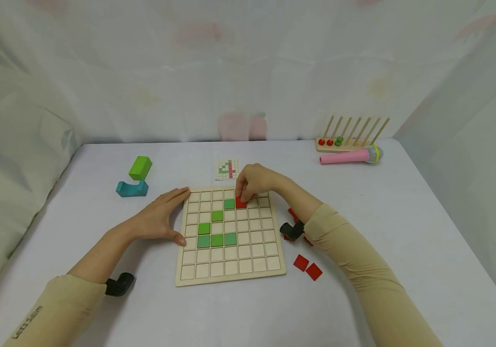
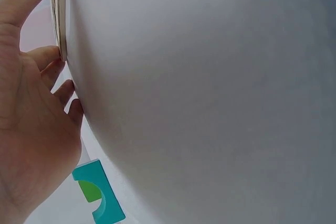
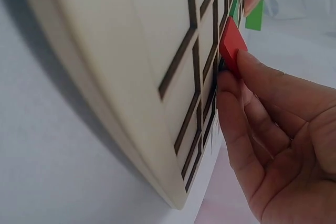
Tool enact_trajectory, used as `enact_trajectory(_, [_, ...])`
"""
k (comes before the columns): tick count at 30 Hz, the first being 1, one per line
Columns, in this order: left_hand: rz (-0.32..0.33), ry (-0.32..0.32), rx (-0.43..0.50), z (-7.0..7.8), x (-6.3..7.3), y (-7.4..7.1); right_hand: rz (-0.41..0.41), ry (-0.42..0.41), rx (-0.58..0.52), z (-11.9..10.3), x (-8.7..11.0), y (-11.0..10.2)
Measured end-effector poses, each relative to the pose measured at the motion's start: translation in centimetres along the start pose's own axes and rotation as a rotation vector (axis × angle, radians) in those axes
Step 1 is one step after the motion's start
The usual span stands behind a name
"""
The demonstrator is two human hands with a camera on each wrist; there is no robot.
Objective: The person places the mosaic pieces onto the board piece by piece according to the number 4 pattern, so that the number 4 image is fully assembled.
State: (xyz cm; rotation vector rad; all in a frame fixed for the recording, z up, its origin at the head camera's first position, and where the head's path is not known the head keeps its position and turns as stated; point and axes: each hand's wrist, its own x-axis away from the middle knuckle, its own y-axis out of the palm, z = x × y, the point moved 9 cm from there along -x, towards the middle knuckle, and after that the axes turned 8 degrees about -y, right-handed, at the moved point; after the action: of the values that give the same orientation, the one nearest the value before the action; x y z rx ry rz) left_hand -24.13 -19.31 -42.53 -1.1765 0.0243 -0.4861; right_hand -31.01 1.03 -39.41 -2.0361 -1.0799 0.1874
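A wooden grid board [image 1: 230, 279] lies on the table, with several green tiles [image 1: 216, 240] set in its squares. My right hand [image 1: 255, 181] pinches a red square tile [image 1: 241, 203] between thumb and fingertips near the board's far side, beside a green tile. In the right wrist view the red tile [image 3: 231, 45] is tilted against the grid. My left hand [image 1: 158, 218] spans the board's left edge, thumb and spread fingertips touching it. The left wrist view shows these fingers [image 2: 46, 56] at the board's edge.
More red tiles [image 1: 301, 262] lie right of the board, some partly hidden by my right wrist. A small pattern card [image 1: 226, 169] lies beyond it. A green block [image 1: 140, 167] and teal arch [image 1: 132, 189] stand left; a pink microphone [image 1: 345, 157] and bead rack [image 1: 347, 148] stand back right.
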Motion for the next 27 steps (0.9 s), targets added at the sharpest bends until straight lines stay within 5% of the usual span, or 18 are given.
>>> enact_trajectory(19, [-0.004,-0.005,0.012,-0.2,0.0,0.1,0.023,-0.041,0.073,-0.3,0.0,0.0])
enact_trajectory(27, [-0.003,-0.001,0.006,-0.1,0.0,0.0,0.033,-0.067,-0.008,-0.4,1.1,-0.9])
